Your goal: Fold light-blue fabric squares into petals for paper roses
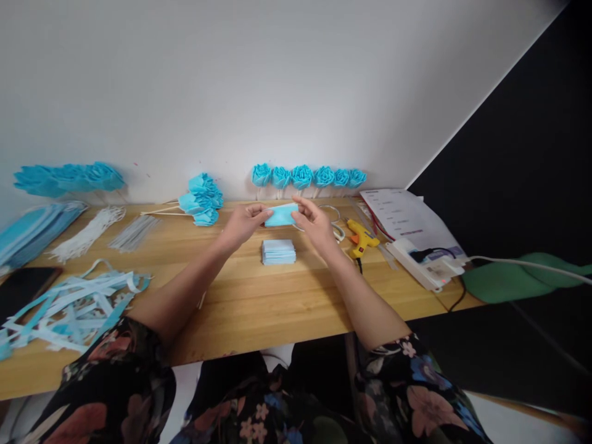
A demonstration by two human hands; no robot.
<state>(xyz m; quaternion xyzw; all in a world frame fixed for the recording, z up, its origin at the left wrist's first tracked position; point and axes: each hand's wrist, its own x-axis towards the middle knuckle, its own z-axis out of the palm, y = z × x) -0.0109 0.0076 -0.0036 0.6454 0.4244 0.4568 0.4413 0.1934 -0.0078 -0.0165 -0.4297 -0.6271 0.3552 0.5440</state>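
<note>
Between both hands I hold a light-blue folded piece of face-mask fabric (282, 214), raised a little above the table. My left hand (246, 223) pinches its left end with thumb and fingers. At its right end my right hand (316, 223) is closed on it too, with the thumb in front. Just below, on the wood, lies a neat stack of pale-blue folded fabric pieces (278, 252). Behind my hands, a row of blue fabric flowers (302, 177) on sticks leans along the wall.
Left on the table (259, 308) are blue face masks (41, 225), white ear loops (90, 234), thin grey strips (134, 233), cut scraps (78, 305), a dark phone (25, 287) and more flowers (203, 197). Right are a yellow glue gun (362, 238), a power strip (425, 265) and a printed sheet (407, 216).
</note>
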